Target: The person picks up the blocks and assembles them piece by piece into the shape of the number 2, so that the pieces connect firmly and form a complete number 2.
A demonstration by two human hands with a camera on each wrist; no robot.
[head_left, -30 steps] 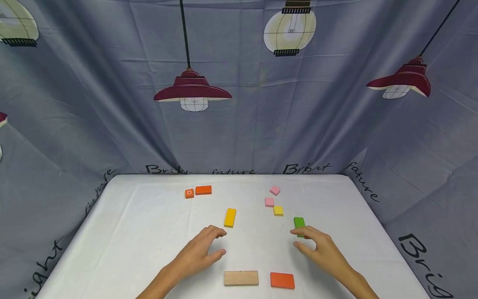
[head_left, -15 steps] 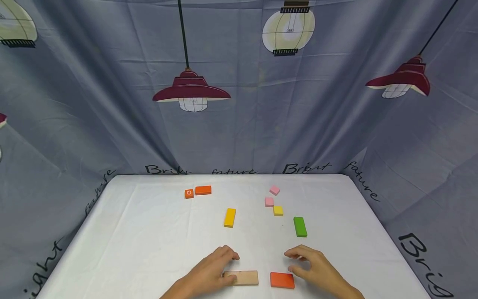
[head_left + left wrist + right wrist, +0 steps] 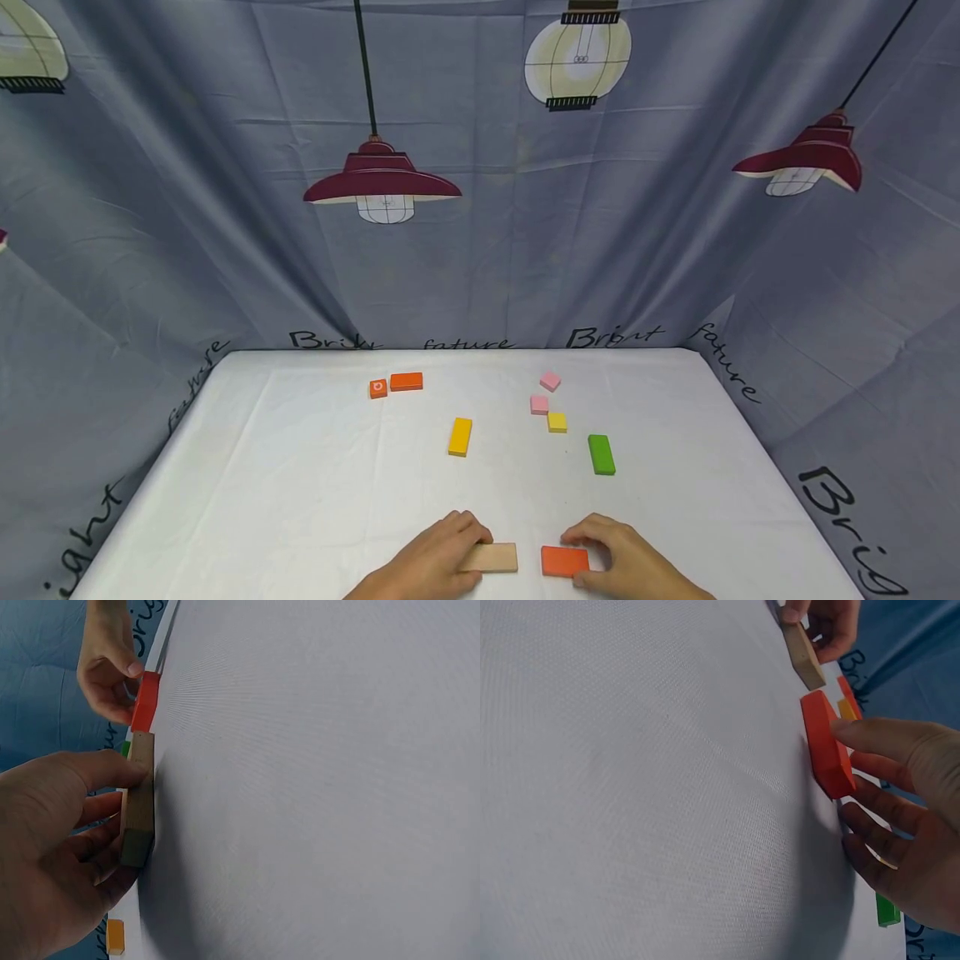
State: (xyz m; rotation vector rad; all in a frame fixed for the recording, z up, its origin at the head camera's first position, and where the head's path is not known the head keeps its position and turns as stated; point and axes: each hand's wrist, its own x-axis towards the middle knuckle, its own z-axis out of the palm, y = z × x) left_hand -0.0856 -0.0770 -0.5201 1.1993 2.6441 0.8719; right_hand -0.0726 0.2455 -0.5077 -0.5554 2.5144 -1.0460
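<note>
At the near side of the white table, my left hand (image 3: 438, 557) pinches a plain wooden block (image 3: 498, 557) by its left part. Its thumb (image 3: 124, 771) lies along the near face in the left wrist view, with the other fingers behind the block. To the right, my right hand (image 3: 622, 557) has its thumb on the near edge and its index finger at the far edge of a red-orange block (image 3: 561, 561). Both blocks lie flat, with a narrow gap between them. In the right wrist view, the right thumb (image 3: 855, 733) presses the face of the red-orange block.
Farther back lie a yellow-orange block (image 3: 460, 437) and a green block (image 3: 602, 454). Behind them are a small yellow block (image 3: 557, 422), two pink blocks (image 3: 539, 405), an orange block (image 3: 407, 382) and a small orange cube (image 3: 378, 389). A grey curtain (image 3: 480, 250) hangs behind the table.
Both hands have come down toward the near edge. The left has moved right and taken hold of the wooden block; the right has moved left and taken hold of the red-orange block.
</note>
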